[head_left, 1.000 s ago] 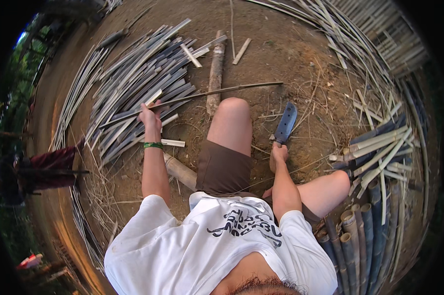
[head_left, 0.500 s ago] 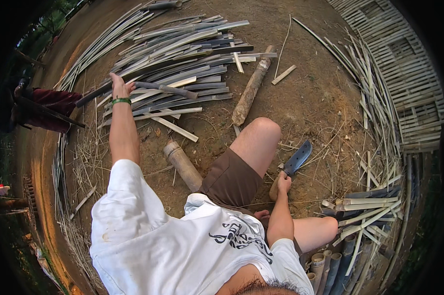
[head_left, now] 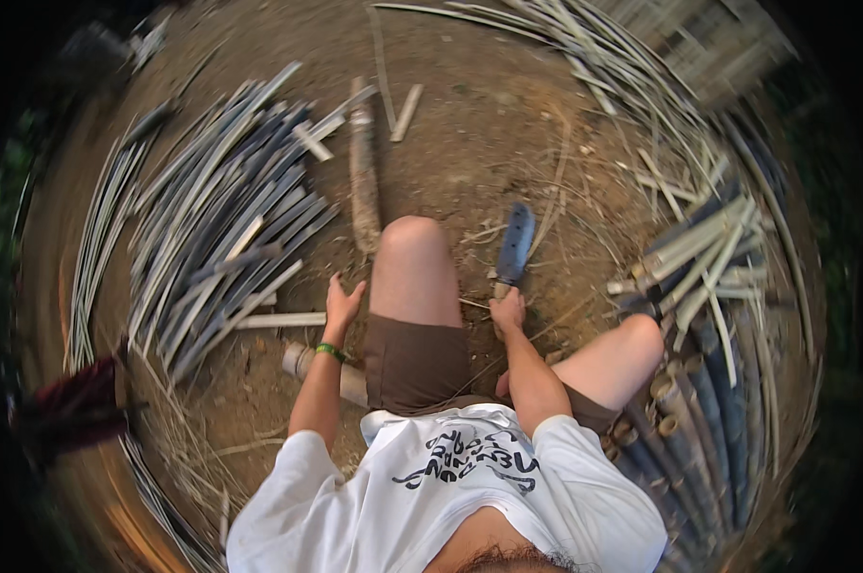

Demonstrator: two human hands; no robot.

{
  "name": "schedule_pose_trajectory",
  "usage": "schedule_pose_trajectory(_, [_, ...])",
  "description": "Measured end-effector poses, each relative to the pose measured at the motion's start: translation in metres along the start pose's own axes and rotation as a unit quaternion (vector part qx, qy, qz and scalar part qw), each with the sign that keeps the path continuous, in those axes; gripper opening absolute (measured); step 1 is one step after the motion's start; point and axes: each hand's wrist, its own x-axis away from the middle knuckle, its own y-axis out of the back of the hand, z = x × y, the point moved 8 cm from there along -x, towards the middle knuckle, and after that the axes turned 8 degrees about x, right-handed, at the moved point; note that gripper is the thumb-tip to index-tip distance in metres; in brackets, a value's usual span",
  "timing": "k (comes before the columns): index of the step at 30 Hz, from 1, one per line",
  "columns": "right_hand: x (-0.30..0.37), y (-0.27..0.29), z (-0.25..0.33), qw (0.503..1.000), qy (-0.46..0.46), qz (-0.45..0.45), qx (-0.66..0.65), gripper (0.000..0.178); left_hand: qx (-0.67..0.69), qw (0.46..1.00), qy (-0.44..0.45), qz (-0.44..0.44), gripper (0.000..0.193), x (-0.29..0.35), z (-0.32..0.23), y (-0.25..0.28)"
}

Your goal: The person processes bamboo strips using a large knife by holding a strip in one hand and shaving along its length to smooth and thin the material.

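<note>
My right hand (head_left: pixel 509 313) is closed round the handle of a machete, whose broad dark blade (head_left: pixel 516 239) points away from me above the dirt. The hand is between my bent knees. Beside my left knee, my left hand (head_left: pixel 345 304) is open, thumb and fingers apart, holding nothing. Under my left forearm a short, thick bamboo section (head_left: pixel 299 360) lies partly hidden by the arm and leg. Left of that hand spreads a big pile of split bamboo strips (head_left: pixel 231 239), dark outside and pale inside.
A log (head_left: pixel 363 172) lies ahead of my left knee, with a short pale slat (head_left: pixel 406 113) past it. On the right are stacked split bamboo pieces (head_left: pixel 699 253) and round bamboo poles (head_left: pixel 713 420). Long thin strips (head_left: pixel 632 57) lie before a blurred slatted panel (head_left: pixel 703 43). Dark red cloth (head_left: pixel 73 401) shows far left.
My left hand has drawn back from the strip pile to beside my left knee, away from the dark strip it was at. The view has swung right. The machete stays in my right hand.
</note>
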Motion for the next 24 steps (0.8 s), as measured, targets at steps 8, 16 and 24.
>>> schedule_pose_trajectory(8, [0.004, -0.005, -0.014, 0.995, -0.076, 0.048, -0.04, 0.053, 0.032, 0.999, -0.01, 0.016, 0.066, -0.02, -0.062, 0.025])
schedule_pose_trajectory(16, [-0.04, 0.111, -0.007, 0.983, -0.045, -0.131, -0.124, 0.061, 0.101, 0.987, -0.109, -0.056, 0.055, -0.018, -0.191, 0.068])
schedule_pose_trajectory(24, [-0.162, 0.335, -0.166, 0.965, -0.18, -0.114, -0.155, 0.029, 0.101, 0.976, -0.191, 0.024, 0.044, 0.031, -0.279, 0.035])
